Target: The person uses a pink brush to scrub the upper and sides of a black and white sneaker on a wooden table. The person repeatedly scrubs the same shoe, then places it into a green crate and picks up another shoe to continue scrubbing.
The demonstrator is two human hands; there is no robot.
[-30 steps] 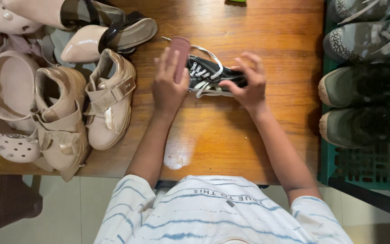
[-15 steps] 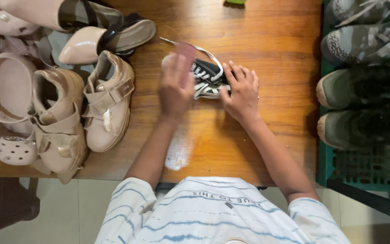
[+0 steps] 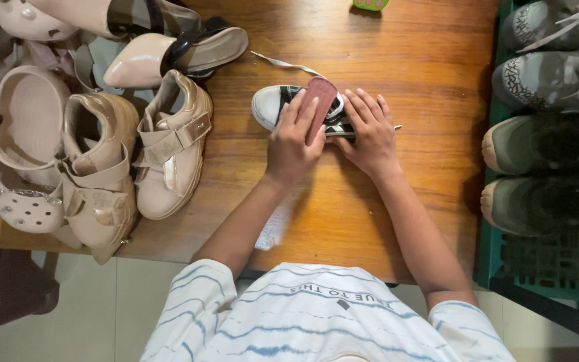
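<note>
Head view: left hand (image 3: 291, 144) presses brush (image 3: 316, 107) on sneaker (image 3: 277, 104).

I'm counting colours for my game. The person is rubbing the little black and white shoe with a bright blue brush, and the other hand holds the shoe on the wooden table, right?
Not quite: the brush is dark red, not blue. The head view shows the left hand pressing it on the little black and white shoe, while the right hand holds the shoe on the wooden table.
</note>
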